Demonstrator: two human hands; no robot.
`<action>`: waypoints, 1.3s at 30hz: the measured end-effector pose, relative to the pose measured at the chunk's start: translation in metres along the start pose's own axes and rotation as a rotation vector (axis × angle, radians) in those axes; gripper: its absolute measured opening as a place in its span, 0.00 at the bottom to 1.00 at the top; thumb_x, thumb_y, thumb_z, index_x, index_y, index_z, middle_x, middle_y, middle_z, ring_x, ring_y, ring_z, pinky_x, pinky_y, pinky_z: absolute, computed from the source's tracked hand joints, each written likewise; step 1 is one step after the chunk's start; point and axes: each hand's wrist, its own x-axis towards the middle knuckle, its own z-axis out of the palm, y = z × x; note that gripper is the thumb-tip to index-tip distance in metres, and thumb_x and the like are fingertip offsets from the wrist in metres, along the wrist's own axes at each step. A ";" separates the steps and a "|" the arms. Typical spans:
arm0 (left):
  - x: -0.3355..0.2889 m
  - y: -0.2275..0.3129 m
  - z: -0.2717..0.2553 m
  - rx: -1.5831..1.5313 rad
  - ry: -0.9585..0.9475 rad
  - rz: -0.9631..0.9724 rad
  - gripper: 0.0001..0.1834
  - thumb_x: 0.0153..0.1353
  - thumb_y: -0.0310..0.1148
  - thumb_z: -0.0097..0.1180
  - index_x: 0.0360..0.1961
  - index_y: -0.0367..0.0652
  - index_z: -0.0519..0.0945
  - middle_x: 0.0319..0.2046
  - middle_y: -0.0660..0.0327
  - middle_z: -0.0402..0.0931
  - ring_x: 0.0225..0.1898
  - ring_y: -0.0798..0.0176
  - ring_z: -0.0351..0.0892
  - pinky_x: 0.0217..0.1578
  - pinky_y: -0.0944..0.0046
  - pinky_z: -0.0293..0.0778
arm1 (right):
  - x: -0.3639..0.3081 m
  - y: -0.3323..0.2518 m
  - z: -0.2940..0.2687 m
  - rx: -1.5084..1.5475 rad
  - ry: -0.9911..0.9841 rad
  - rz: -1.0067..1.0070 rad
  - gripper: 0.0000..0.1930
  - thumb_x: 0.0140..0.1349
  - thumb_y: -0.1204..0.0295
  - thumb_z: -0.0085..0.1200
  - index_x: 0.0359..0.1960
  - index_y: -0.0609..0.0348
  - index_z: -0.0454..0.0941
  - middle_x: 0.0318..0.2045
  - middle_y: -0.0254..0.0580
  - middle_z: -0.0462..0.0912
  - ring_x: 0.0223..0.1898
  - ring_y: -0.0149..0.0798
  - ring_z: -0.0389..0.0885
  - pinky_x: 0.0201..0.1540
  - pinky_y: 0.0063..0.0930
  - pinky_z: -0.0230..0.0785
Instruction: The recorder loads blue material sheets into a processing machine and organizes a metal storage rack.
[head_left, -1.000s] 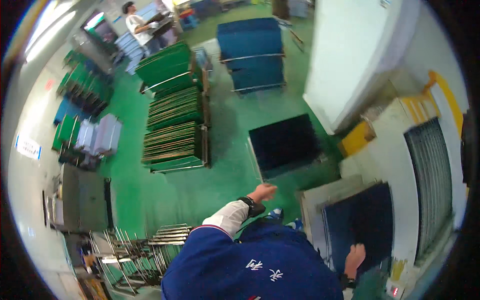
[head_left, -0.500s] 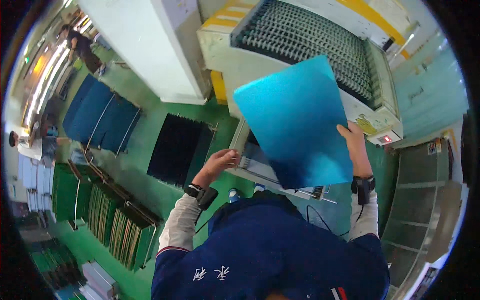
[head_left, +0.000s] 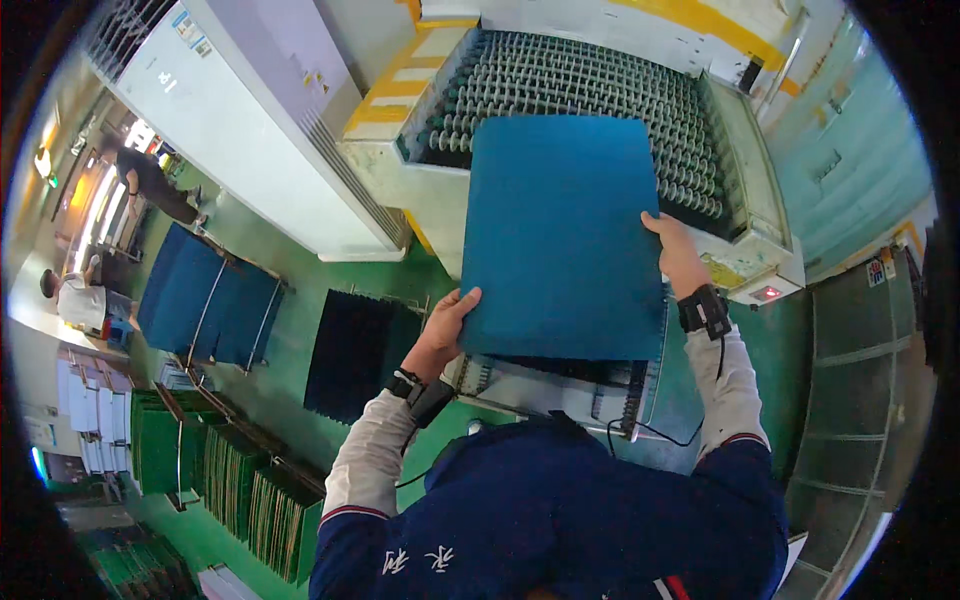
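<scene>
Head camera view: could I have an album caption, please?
A left hand and a right hand hold a blue panel by opposite edges before a bed of rollers.

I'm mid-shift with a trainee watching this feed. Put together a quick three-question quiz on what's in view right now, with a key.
1. True or false: the left grip and the right grip hold the blue panel at opposite side edges.

2. What shows just beyond the panel's far edge?
A) a row of cardboard boxes
B) a bed of disc rollers
C) a basin of water

3. Fill in: the ___ grip sits closer to the panel's near edge, the one toward the wearer's body.

Key:
1. True
2. B
3. left
</scene>
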 end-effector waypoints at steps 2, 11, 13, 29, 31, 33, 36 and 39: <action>0.015 0.020 0.006 0.020 0.023 0.020 0.16 0.66 0.38 0.56 0.48 0.38 0.78 0.43 0.60 0.81 0.41 0.64 0.82 0.43 0.62 0.79 | 0.026 -0.010 -0.018 -0.031 -0.007 -0.042 0.16 0.63 0.66 0.58 0.47 0.65 0.77 0.39 0.44 0.82 0.36 0.40 0.81 0.41 0.37 0.75; 0.118 0.155 0.027 0.481 0.104 0.439 0.23 0.64 0.40 0.57 0.54 0.34 0.74 0.41 0.56 0.81 0.40 0.60 0.82 0.42 0.61 0.78 | 0.104 -0.115 -0.098 -0.932 0.577 -0.476 0.25 0.55 0.61 0.58 0.52 0.63 0.77 0.46 0.58 0.81 0.47 0.57 0.80 0.50 0.42 0.71; 0.137 0.177 0.029 0.989 0.307 0.606 0.27 0.61 0.43 0.59 0.56 0.37 0.73 0.43 0.54 0.81 0.43 0.55 0.81 0.45 0.59 0.76 | 0.093 -0.110 -0.084 -1.056 0.591 -0.616 0.23 0.56 0.61 0.58 0.51 0.62 0.78 0.46 0.57 0.81 0.47 0.56 0.80 0.52 0.42 0.70; 0.211 0.138 0.111 1.996 0.270 0.598 0.46 0.51 0.70 0.54 0.69 0.64 0.62 0.72 0.53 0.48 0.71 0.37 0.44 0.65 0.32 0.44 | 0.039 -0.046 -0.045 -1.416 0.371 -0.800 0.33 0.53 0.52 0.63 0.60 0.50 0.71 0.63 0.46 0.68 0.65 0.55 0.62 0.66 0.57 0.49; 0.224 0.150 0.112 1.993 0.243 0.589 0.45 0.51 0.69 0.55 0.69 0.65 0.63 0.72 0.54 0.49 0.71 0.38 0.44 0.64 0.32 0.45 | 0.048 -0.052 -0.051 -1.420 0.362 -0.787 0.33 0.52 0.52 0.64 0.59 0.49 0.72 0.63 0.44 0.68 0.65 0.54 0.62 0.66 0.58 0.48; 0.238 0.162 0.110 2.014 0.224 0.577 0.46 0.50 0.69 0.56 0.68 0.64 0.63 0.72 0.54 0.49 0.71 0.38 0.45 0.63 0.30 0.46 | 0.056 -0.059 -0.055 -1.429 0.348 -0.764 0.32 0.52 0.53 0.64 0.59 0.49 0.72 0.63 0.44 0.68 0.66 0.53 0.62 0.65 0.56 0.49; 0.257 0.178 0.110 2.011 0.192 0.552 0.46 0.49 0.69 0.57 0.68 0.64 0.63 0.72 0.55 0.49 0.71 0.38 0.45 0.63 0.30 0.47 | 0.072 -0.071 -0.065 -1.403 0.346 -0.740 0.31 0.52 0.52 0.64 0.57 0.49 0.72 0.62 0.43 0.69 0.65 0.52 0.62 0.64 0.55 0.50; 0.275 0.189 0.114 1.989 0.178 0.542 0.46 0.47 0.69 0.59 0.67 0.64 0.65 0.72 0.55 0.49 0.72 0.38 0.44 0.64 0.30 0.45 | 0.089 -0.080 -0.067 -1.404 0.367 -0.722 0.32 0.51 0.49 0.64 0.55 0.50 0.72 0.61 0.43 0.69 0.64 0.50 0.64 0.64 0.55 0.51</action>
